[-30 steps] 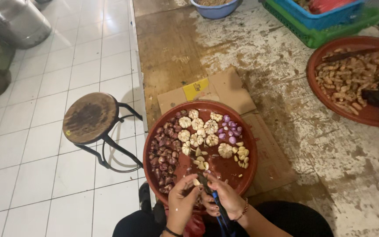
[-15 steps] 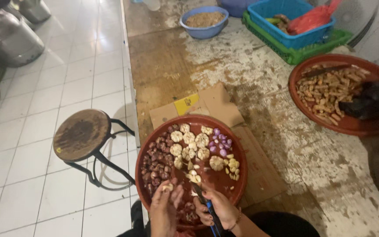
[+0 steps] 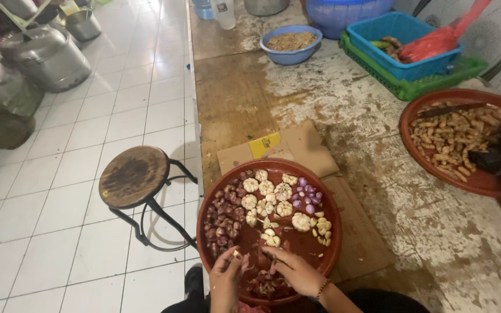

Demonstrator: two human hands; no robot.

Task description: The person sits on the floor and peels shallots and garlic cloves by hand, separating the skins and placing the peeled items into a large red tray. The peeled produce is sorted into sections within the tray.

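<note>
At bottom centre of the frame, both hands work over the near rim of a round red-brown tray. Left hand has its fingers pinched together on a small pale clove; right hand lies palm-down, fingers loosely spread and touching the tray floor, holding nothing that I can make out. Reddish peelings pile between the wrists. Tray holds dark shallots along its left side, whole garlic heads in the middle, a few purple peeled shallots upper right, loose cloves at right. Tray sits on flattened cardboard, which sticks out past it upward and to the right.

Left of the tray the worn platform ends in a straight edge; beyond it open white tile floor, broken only by a round wooden stool just beside the edge. Right of the tray, bare scuffed surface, then a second red tray at the right edge. Upper frame: blue bowl, blue basket in a green crate; metal pots upper left.
</note>
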